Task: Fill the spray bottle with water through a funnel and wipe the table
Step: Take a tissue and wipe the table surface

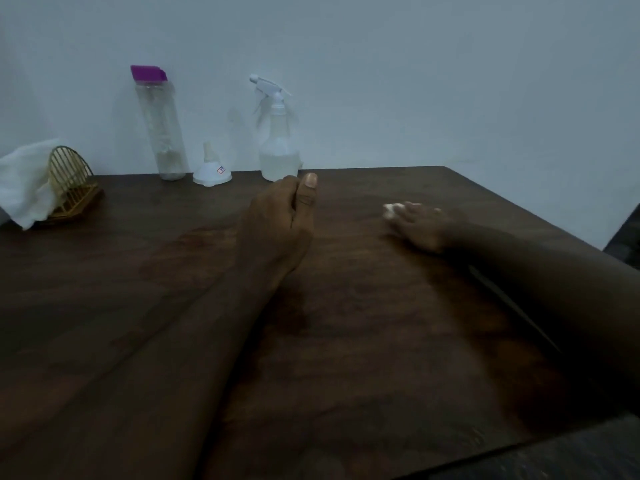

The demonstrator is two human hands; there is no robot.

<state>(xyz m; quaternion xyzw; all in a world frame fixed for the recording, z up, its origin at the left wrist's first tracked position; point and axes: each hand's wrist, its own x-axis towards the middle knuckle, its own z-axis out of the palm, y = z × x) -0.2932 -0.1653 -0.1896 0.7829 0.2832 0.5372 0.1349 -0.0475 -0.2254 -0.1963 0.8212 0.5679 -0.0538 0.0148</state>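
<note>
A clear spray bottle [279, 147] with a white trigger head stands at the back of the dark wooden table [173, 271], about a third full of water. Left of it a white funnel [212, 171] sits upside down, and a tall clear water bottle [161, 126] with a purple cap stands beside that. My left hand [277, 223] rests on the table just in front of the spray bottle, fingers curled into a loose fist with the thumb up, holding nothing visible. My right hand [420, 226], blurred, lies on the table to the right and holds a small white wad [393, 210] against the surface.
A gold wire napkin holder [71, 185] with white tissue [24, 181] draped on it stands at the back left. A pale wall runs right behind the table. The table's right edge slopes off toward a dark chair [625, 244].
</note>
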